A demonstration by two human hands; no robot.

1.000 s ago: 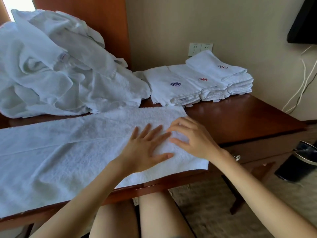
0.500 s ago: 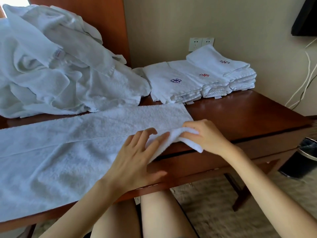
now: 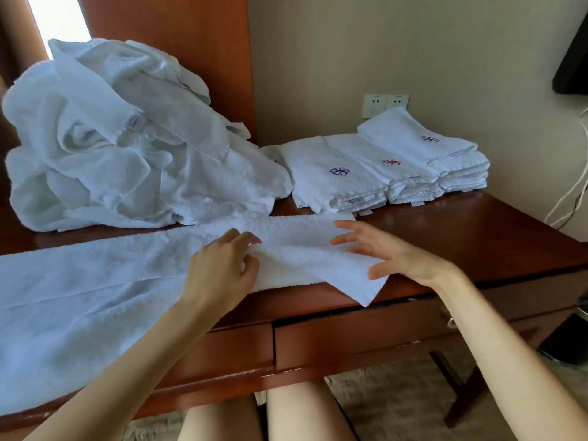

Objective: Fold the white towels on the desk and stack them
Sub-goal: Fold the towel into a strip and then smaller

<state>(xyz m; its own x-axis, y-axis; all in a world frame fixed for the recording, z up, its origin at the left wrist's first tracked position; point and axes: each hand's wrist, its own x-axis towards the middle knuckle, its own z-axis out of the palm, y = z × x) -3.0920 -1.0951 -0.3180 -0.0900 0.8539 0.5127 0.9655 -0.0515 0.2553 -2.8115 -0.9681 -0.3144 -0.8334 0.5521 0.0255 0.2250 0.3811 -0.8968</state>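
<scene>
A long white towel point(image 3: 95, 281) lies spread along the wooden desk point(image 3: 461, 237). Its right end is folded over on itself, and one corner point(image 3: 366, 296) hangs past the desk's front edge. My left hand point(image 3: 222, 272) sits on the fold with its fingers curled, pinching the doubled cloth. Just right of it, my right hand point(image 3: 385, 253) hovers low over the towel's right end, its fingers spread and straight and holding nothing.
A big heap of unfolded white towels point(image 3: 121, 141) fills the back left of the desk. Overlapping stacks of folded towels point(image 3: 381, 167) with small embroidered marks lie at the back right, below wall sockets point(image 3: 385, 103). Cables point(image 3: 572, 198) hang at the right wall.
The right end of the towel has been turned over toward the back. My right hand has let go of the edge and opened; my left hand went from pressing flat to curling on the fold.
</scene>
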